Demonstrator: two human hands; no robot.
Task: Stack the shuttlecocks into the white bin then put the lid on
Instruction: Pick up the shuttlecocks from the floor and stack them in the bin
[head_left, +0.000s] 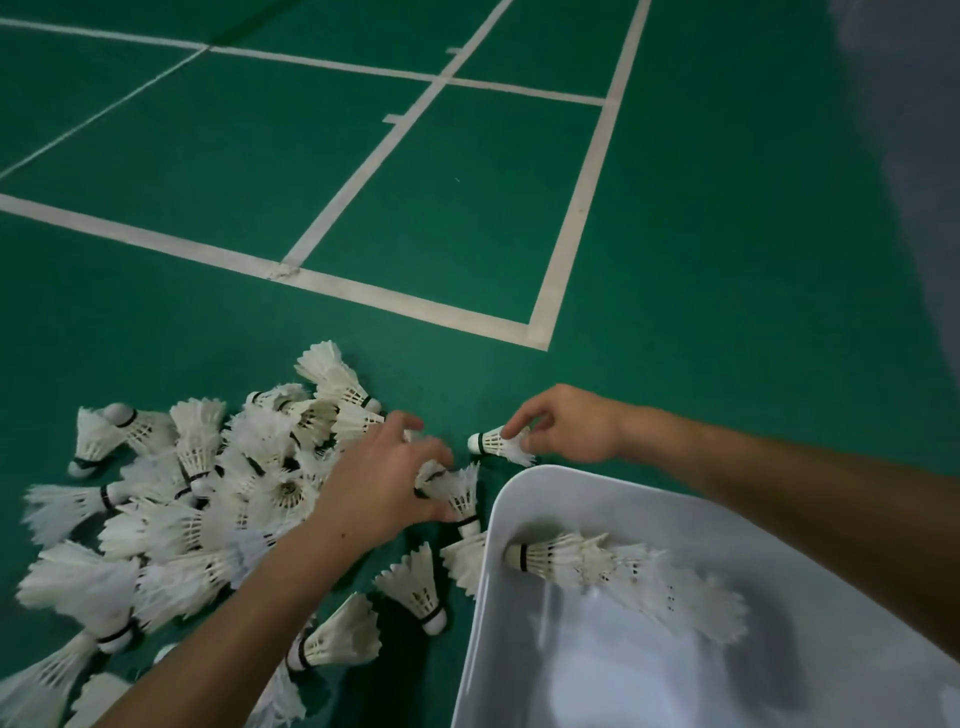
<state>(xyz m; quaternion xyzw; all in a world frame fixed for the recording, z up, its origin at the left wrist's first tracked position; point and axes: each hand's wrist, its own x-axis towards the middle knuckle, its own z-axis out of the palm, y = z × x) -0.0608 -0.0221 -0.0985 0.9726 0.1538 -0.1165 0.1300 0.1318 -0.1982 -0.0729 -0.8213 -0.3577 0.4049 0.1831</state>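
A heap of white feather shuttlecocks (218, 499) lies on the green court floor at the lower left. The white bin (519, 499) stands at the lower right with a nested row of shuttlecocks (623, 571) lying inside it. My left hand (379, 483) reaches over the edge of the heap, and its fingers curl round a shuttlecock (457, 491) just left of the bin's rim. My right hand (566, 423) pinches a single shuttlecock (501, 444) by its feathers, cork pointing left, just beyond the bin's far corner. No lid is in view.
White court lines (566, 218) cross the green floor beyond the hands. A few loose shuttlecocks (415, 587) lie between the heap and the bin's left wall. A grey strip of floor (904, 156) runs along the far right.
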